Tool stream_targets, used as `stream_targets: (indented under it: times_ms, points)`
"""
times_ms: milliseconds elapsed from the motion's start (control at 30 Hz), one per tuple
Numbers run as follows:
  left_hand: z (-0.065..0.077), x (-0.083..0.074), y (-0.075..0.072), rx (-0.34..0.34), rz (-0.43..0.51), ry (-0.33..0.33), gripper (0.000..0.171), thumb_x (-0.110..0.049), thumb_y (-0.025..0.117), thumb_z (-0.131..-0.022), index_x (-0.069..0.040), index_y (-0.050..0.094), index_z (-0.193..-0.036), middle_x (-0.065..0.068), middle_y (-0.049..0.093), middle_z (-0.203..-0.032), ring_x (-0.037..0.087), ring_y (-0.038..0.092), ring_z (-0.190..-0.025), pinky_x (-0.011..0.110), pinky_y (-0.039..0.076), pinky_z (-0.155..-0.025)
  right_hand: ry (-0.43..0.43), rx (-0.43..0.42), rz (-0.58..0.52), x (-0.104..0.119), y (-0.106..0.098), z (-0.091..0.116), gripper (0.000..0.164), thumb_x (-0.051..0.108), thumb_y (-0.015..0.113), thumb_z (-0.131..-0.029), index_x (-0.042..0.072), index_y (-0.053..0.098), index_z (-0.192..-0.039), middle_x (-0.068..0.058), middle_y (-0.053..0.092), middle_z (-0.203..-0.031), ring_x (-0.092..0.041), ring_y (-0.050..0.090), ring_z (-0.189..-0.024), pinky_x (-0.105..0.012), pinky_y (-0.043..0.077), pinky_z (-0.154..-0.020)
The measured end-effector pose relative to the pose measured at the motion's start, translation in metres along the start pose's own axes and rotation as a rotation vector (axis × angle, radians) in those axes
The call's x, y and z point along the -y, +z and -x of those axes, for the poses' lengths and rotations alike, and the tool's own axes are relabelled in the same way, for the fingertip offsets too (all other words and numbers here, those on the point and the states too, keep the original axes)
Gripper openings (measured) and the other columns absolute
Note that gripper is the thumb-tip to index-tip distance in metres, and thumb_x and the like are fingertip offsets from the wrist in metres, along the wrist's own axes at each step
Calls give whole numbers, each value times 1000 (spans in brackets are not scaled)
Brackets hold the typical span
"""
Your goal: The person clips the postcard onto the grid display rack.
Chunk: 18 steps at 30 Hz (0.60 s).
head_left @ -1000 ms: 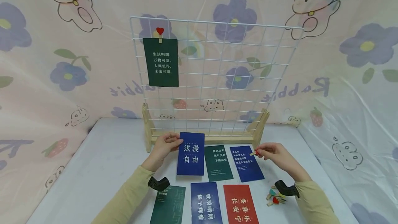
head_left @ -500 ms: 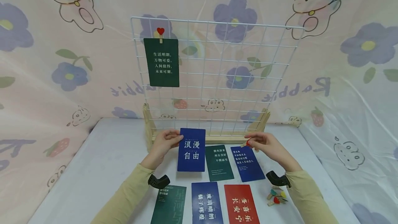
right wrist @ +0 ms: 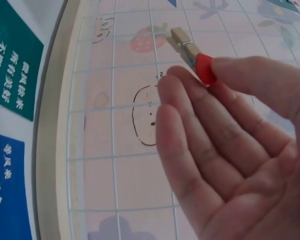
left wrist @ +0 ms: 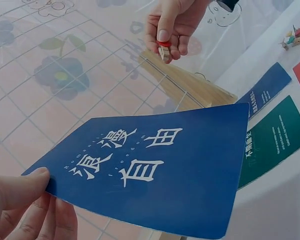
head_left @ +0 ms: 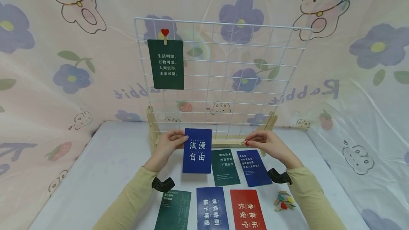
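Head view: the blue 浪漫自由 card (head_left: 197,151) is raised above the white table (head_left: 83,173), tilted up with its printed face toward the wearer, and it overlaps part of the stand's wooden base (head_left: 234,142). The heart clothespin (right wrist: 187,47), plain wood with a red heart at one end, is in the air to the card's right, well apart from it and before the base's right part.

Behind both rises the white wire grid (head_left: 223,23); a dark green card (head_left: 165,65) hangs at its upper left from another red-heart peg (head_left: 164,32). In the left wrist view the lifted card hides part of the grid and the near end of the flat green card (head_left: 225,167). Beside that one lies a second blue card (head_left: 254,168). Nearer the wearer are a teal-green card (head_left: 173,210), a lighter blue card (head_left: 212,208) and a red card (head_left: 247,209), with a small heap of pegs (head_left: 283,201) to their right. A printed curtain (head_left: 108,52) surrounds the table.

The left hand (head_left: 165,148) pinches the lifted card at its left edge, thumb on the front and fingers behind. The right hand (head_left: 271,144) grips the clothespin by its heart, between thumb and index finger; its other fingers extend, slightly bent, and the peg's wooden end points away from the palm.
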State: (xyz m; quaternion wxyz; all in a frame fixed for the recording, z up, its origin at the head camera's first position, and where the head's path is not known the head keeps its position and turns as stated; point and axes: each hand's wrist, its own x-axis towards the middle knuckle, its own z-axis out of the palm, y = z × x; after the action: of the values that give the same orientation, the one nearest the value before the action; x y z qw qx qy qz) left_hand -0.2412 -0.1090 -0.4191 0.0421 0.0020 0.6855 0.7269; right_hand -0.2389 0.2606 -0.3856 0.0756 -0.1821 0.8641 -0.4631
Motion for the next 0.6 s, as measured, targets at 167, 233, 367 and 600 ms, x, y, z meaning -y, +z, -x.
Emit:
stream_targets:
  times_ms: [167,233,367,600]
  points:
    - [1,-8,0,13,-13,-2,27,-6,69,-88,3,59,-112,11,65,-96,18,64,-81,37,55,-80,-26,15,-12,6,0,-6,27,19,65,-93,0,66,-113,-9,69,-101,-21,67,-91,-30,54,-84]
    - [1,-10,0,9,-17,-5,27,-6,69,-88,2,59,-112,11,65,-96,17,64,-81,36,55,-80,-37,15,-29,8,0,-9,26,17,64,-93,0,65,-113,-12,69,-101,-23,67,-92,-28,54,-83]
    - [-2,-11,-2,-5,-7,-2,26,-6,69,-88,1,60,-111,9,65,-95,16,64,-81,32,56,-78,-57,8,-47,14,-2,-13,28,16,63,-94,-3,64,-115,-15,68,-105,-27,66,-95,-26,53,-83]
    - [-4,-25,-8,-26,-3,24,25,-6,68,-89,0,60,-111,8,65,-94,15,64,-84,35,54,-84,-80,-31,-48,30,-3,-22,30,21,63,-94,0,65,-115,-13,68,-106,-25,65,-95,-36,54,-84]
